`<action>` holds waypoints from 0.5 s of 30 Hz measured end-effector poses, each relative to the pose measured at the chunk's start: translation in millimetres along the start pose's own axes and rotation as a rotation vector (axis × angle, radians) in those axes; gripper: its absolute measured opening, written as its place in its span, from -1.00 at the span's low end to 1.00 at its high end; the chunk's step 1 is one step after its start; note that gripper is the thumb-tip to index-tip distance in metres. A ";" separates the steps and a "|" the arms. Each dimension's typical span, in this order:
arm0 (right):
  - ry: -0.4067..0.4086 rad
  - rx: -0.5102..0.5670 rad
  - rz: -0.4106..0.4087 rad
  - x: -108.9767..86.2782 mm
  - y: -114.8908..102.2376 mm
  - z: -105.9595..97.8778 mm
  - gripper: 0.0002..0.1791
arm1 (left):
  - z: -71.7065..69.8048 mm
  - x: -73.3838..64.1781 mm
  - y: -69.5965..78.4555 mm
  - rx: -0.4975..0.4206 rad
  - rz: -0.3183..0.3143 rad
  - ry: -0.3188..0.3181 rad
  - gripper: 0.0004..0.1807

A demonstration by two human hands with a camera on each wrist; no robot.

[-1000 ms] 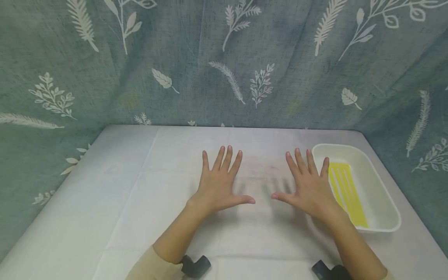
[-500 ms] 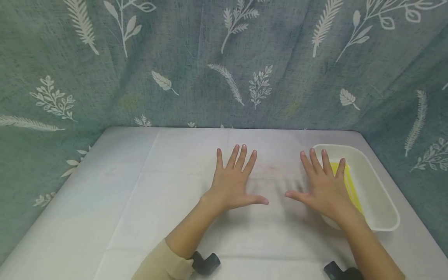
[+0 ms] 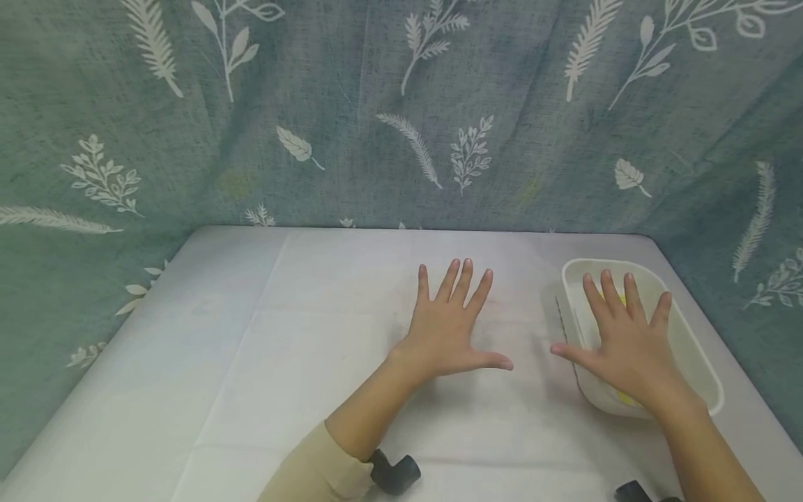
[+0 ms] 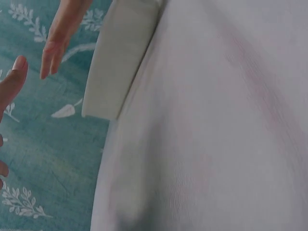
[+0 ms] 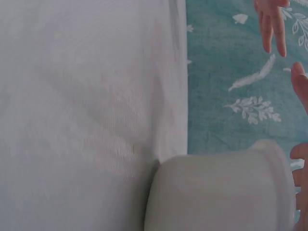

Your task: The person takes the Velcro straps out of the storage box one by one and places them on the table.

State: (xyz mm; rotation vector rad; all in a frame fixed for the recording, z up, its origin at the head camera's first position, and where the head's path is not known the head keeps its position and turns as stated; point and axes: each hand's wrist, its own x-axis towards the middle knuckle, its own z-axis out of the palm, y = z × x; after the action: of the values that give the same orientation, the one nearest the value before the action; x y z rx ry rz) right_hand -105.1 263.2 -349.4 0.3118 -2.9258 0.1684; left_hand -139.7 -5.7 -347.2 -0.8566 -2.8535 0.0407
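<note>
My left hand [image 3: 442, 335] hovers over the middle of the white table with its fingers spread and straight, holding nothing. Farther right, my right hand [image 3: 630, 348] is spread the same way above a white plastic tub [image 3: 696, 362], and covers much of it in the head view. Slivers of something yellow [image 3: 626, 398] show inside the tub around that hand. In the right wrist view, the tub's outer wall [image 5: 216, 192] stands on the table, with the right hand's fingers [image 5: 299, 192] beyond its rim. The left wrist view catches the left thumb [image 4: 17, 77] at its edge.
A white cloth covers the table [image 3: 301, 376]. Behind and at both sides hangs a green-blue leaf-patterned curtain [image 3: 351, 188]. Dark angular pieces [image 3: 396, 475] sit by each wrist, one beside the beige left sleeve [image 3: 320, 464].
Both hands have moved to the right with fingers still spread. The right hand has gone from beside the tub to above it, hiding most of the yellow thing inside.
</note>
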 end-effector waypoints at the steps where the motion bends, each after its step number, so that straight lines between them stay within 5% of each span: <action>1: 0.003 -0.005 0.002 -0.9 2.1 -0.7 0.25 | -0.4 1.4 2.2 -0.005 -0.001 -0.002 0.29; 15: -0.026 -0.016 0.062 -18.9 34.4 -13.3 0.23 | -3.4 23.0 32.3 -0.047 0.025 -0.033 0.29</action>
State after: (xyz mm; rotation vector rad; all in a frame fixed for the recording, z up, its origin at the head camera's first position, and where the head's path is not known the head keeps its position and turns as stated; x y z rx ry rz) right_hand -92.1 302.1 -343.4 0.2227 -2.9629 0.1509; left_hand -140.5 33.8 -342.8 -0.9097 -2.8850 -0.0087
